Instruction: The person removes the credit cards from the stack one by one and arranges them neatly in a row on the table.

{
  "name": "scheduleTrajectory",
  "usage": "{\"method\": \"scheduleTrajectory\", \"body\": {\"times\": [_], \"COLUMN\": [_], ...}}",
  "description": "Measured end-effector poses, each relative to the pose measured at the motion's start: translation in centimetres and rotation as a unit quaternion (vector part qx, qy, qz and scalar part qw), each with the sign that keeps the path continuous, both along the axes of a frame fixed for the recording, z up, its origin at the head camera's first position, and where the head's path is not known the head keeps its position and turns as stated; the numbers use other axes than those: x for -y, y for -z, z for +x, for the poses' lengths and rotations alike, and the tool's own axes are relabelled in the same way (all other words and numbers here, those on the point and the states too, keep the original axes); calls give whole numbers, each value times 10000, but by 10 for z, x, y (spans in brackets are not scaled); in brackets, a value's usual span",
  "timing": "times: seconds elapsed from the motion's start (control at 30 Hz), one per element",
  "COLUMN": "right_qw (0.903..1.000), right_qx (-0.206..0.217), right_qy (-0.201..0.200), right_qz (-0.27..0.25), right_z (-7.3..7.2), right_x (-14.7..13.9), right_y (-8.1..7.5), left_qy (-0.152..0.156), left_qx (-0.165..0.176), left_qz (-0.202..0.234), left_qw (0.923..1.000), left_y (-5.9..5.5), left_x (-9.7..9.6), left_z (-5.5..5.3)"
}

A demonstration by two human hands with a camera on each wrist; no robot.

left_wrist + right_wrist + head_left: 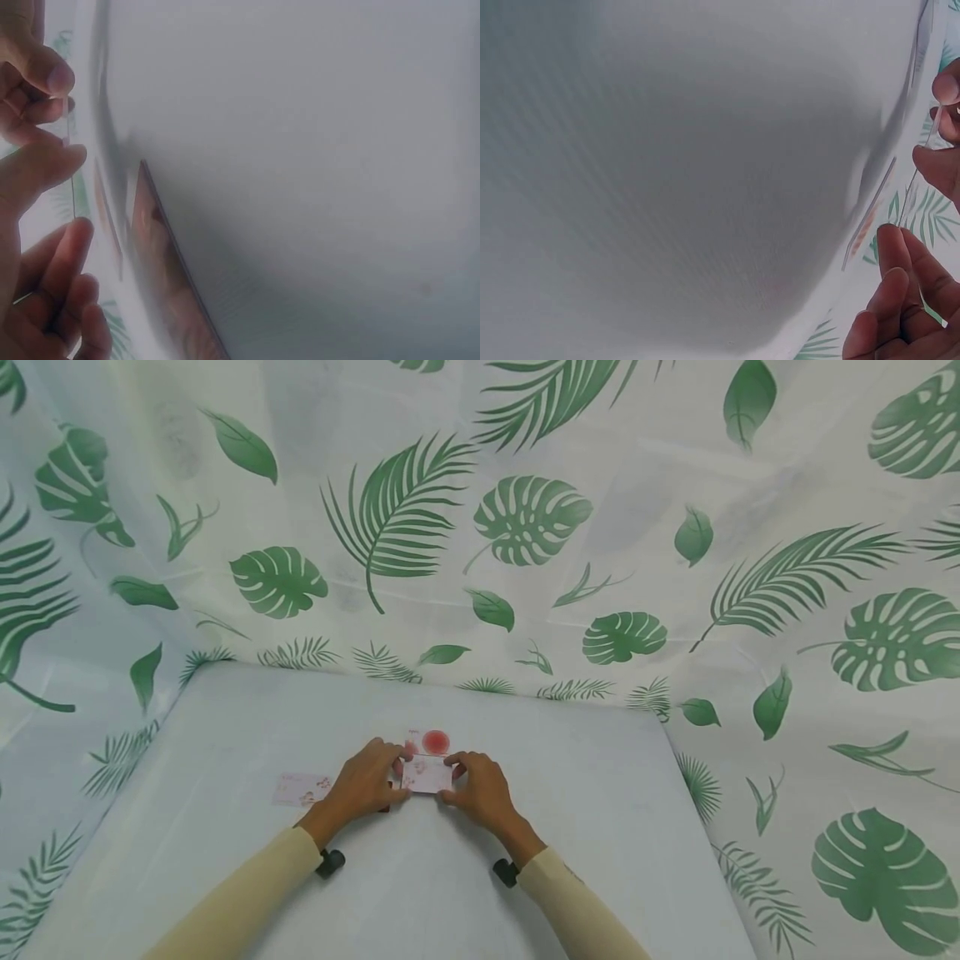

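Note:
A thin pale card with a pink print [427, 774] is held up between both hands. My left hand [366, 781] pinches its left edge between thumb and fingers, and my right hand [486, 789] pinches the right edge the same way. Both wrist views show this card nearly edge-on, raised off the table. Just beyond it in the head view lies a card with a red disc [436, 742], partly covered by the held one. A glossy reddish piece with a dark edge [169, 277] lies under the left hand, mostly hidden in the head view.
Left of the left hand, a pale pink printed card [296, 787] lies flat, its right end hidden by the wrist. The white table [600, 827] meets leaf-printed sheeting [420, 618] at its back and sides.

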State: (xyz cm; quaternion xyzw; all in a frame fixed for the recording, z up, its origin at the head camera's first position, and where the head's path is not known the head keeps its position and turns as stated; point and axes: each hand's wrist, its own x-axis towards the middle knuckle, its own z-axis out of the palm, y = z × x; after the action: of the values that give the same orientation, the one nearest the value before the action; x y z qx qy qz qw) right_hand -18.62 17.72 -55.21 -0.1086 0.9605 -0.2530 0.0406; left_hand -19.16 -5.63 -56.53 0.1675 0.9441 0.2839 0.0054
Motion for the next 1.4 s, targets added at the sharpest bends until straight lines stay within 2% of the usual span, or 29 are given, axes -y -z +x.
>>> {"method": "scheduleTrajectory", "body": {"times": [0.33,0.8,1.0,1.2,1.4], "right_qw": [10000,9997,9998,9997,9997], "right_qx": [32,167,97,-19,-46], "right_qy": [-40,-59,-82,-123,-131], "right_qz": [63,137,180,189,202], "right_z": [9,19,21,22,21], "right_x": [-1,-1,-1,-2,-1], "right_y": [2,7,8,8,9], "left_qy": [220,282,280,267,388], "left_qx": [-303,-42,77,38,-198], "left_qz": [182,-27,-131,-247,-401], "left_qw": [9991,9996,9995,9993,9982], "left_y": [3,7,8,7,8], "left_x": [2,1,0,0,1], "left_z": [8,15,17,18,17]}}
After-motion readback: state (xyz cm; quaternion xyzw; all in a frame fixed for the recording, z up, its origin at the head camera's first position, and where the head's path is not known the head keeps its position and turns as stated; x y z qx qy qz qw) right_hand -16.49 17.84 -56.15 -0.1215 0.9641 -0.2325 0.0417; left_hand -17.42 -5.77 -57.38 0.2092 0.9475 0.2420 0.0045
